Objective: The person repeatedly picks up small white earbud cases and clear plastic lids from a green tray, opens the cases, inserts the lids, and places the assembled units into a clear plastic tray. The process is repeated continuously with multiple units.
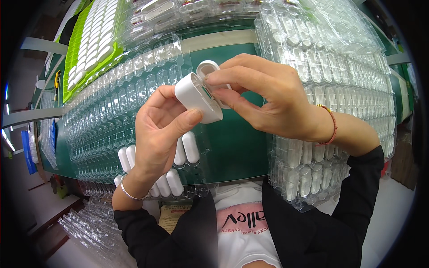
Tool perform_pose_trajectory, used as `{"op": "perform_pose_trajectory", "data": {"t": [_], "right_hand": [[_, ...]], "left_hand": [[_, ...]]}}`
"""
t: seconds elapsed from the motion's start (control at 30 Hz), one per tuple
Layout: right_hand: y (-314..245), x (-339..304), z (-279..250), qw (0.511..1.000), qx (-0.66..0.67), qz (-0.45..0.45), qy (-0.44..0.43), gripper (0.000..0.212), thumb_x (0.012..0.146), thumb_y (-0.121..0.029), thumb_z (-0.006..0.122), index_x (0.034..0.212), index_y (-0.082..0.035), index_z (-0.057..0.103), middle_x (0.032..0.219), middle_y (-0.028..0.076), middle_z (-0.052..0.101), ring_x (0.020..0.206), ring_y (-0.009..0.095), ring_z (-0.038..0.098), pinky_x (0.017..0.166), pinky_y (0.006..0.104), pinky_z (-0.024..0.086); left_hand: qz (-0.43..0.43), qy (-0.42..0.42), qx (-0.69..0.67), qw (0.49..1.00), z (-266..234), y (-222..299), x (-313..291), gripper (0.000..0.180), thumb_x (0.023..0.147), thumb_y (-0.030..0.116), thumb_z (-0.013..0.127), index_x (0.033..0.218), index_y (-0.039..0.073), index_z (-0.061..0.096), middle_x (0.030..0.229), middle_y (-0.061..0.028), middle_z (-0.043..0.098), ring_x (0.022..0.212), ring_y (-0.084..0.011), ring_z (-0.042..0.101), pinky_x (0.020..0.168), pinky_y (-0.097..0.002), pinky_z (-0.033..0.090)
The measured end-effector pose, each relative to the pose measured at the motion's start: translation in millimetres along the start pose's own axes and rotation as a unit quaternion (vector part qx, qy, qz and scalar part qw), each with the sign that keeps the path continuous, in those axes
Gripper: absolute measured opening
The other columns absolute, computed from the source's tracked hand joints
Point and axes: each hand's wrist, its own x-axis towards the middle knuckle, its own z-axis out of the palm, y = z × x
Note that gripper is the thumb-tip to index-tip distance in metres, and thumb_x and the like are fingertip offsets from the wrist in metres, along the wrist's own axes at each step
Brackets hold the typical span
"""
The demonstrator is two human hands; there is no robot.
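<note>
A white earbud charging case (191, 94) is held up over the green table, tilted, with its lid (206, 67) swung open. My left hand (155, 127) grips the case body between thumb and fingers. The fingers of my right hand (275, 91) close at the opened lid, and the thumb reaches to the case mouth. A small green strip shows inside that mouth, partly covered by my fingers. Beneath my left hand, several white case shells (191, 146) sit in the pockets of a clear plastic tray (105, 111).
Stacked clear trays with white parts (321, 98) stand on the right. A bright green tray of white shells (91, 40) lies at the far left. More clear trays (178, 15) stand at the back. Plastic trays (96, 225) are piled below the table's left edge. Green tabletop (237, 152) shows in the middle.
</note>
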Motion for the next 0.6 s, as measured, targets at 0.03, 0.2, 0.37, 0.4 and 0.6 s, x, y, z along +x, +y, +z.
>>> {"op": "perform_pose_trajectory", "data": {"t": [0.03,0.2,0.37,0.4,0.6], "right_hand": [[0.8,-0.8,0.1,1.000,-0.008,-0.006,0.001,0.017,0.078,-0.004,0.071,0.094,-0.006,0.066,0.086,0.008,0.063,0.068,0.026,0.065,0.058,0.0331,0.052],[-0.7,-3.4,-2.9,0.998,-0.056,-0.019,-0.030,0.016,0.077,-0.004,0.070,0.092,-0.006,0.065,0.084,0.008,0.061,0.065,0.027,0.063,0.056,0.0340,0.051],[1.7,0.4,-2.6,1.000,-0.009,0.004,-0.009,0.011,0.076,-0.003,0.069,0.085,-0.005,0.064,0.080,0.008,0.060,0.065,0.027,0.062,0.056,0.0355,0.049],[0.8,0.4,-1.6,1.000,0.006,0.012,-0.004,0.010,0.076,-0.004,0.070,0.084,-0.005,0.064,0.080,0.008,0.060,0.065,0.027,0.062,0.056,0.0357,0.049],[-5.5,0.7,-3.5,0.999,0.008,0.028,-0.015,0.021,0.070,0.008,0.072,0.086,-0.004,0.066,0.080,0.007,0.061,0.067,0.019,0.064,0.054,0.0267,0.050]], "left_hand": [[0.004,0.000,0.001,1.000,0.7,-0.7,0.2,0.033,0.084,0.002,0.071,0.111,-0.002,0.052,0.109,-0.0131,0.063,0.102,-0.0185,0.062,0.090,-0.0339,0.050],[0.028,0.001,0.028,0.999,4.4,-4.4,2.9,0.031,0.084,-0.001,0.071,0.109,-0.002,0.052,0.108,-0.0130,0.063,0.101,-0.0177,0.062,0.088,-0.0321,0.051],[0.041,-0.014,0.006,0.999,4.3,-8.3,3.9,0.031,0.083,-0.001,0.071,0.108,-0.001,0.053,0.107,-0.0120,0.064,0.100,-0.0170,0.062,0.089,-0.0327,0.050],[0.032,-0.012,-0.004,0.999,5.5,-6.5,3.1,0.031,0.083,-0.001,0.072,0.108,-0.001,0.053,0.107,-0.0117,0.064,0.100,-0.0169,0.062,0.089,-0.0330,0.050],[0.066,-0.014,0.037,0.997,5.0,-9.0,-0.6,0.034,0.081,0.000,0.074,0.108,0.001,0.053,0.106,-0.0081,0.062,0.102,-0.0166,0.061,0.091,-0.0336,0.049]]}}
